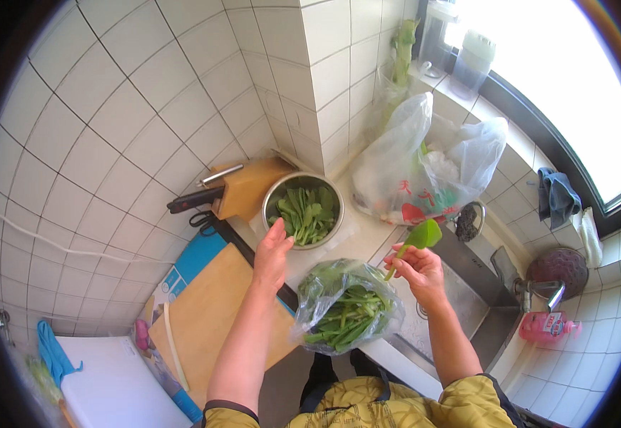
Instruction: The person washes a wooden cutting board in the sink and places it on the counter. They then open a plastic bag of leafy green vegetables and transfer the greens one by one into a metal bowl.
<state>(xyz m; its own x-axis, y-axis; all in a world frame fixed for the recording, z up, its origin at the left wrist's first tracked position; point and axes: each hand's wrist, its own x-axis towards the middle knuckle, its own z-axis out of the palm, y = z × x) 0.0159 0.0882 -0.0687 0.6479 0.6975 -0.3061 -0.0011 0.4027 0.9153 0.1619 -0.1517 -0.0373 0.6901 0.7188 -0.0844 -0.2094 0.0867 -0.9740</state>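
Observation:
A single leafy green stalk [418,238] is pinched between the thumb and fingers of my right hand [420,271], leaf end up, above the near edge of the sink. My left hand [273,258] holds nothing; its fingers are apart at the near left rim of a steel bowl [341,214]. Leafy greens [307,214] lie inside that bowl. Between my forearms, at the counter's front, sits a clear plastic bag [306,315] with its mouth spread. More leafy greens [348,315] fill it.
The steel sink [449,315] with its faucet [555,296] lies right, beside a pink soap bottle [543,326]. A full plastic carrier bag [385,182] stands behind. Left of the bowl are a wooden knife block [254,184] with knives, scissors [203,222] and a wooden board [219,315].

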